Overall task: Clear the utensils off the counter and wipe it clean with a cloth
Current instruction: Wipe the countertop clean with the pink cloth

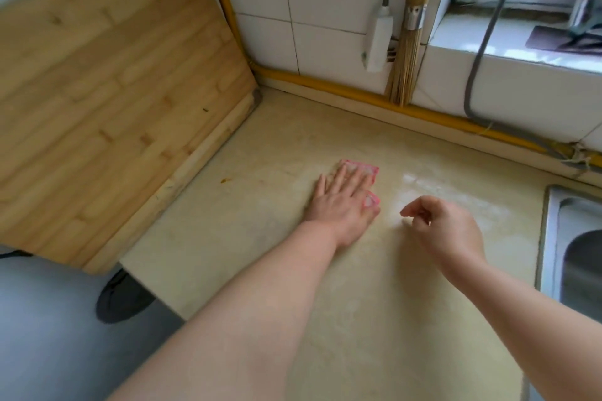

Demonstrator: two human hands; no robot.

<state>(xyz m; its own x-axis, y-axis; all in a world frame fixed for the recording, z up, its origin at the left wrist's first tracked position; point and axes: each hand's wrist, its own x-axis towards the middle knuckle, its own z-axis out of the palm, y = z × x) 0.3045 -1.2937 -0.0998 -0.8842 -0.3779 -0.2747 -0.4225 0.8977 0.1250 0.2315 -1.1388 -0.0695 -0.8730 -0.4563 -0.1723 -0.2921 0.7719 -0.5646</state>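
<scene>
While the flat left hand (338, 202) presses the cloth (361, 168), the right hand (446, 228) curls loosely, seemingly empty.

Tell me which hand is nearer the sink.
Right. The right hand is over the counter, just left of the sink. The left hand lies flat on the pink cloth, farther from the sink, toward the wooden board.

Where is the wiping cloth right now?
Mid-frame in the head view, the cloth lies on the counter under the left hand, between the wooden board and the sink.
</scene>
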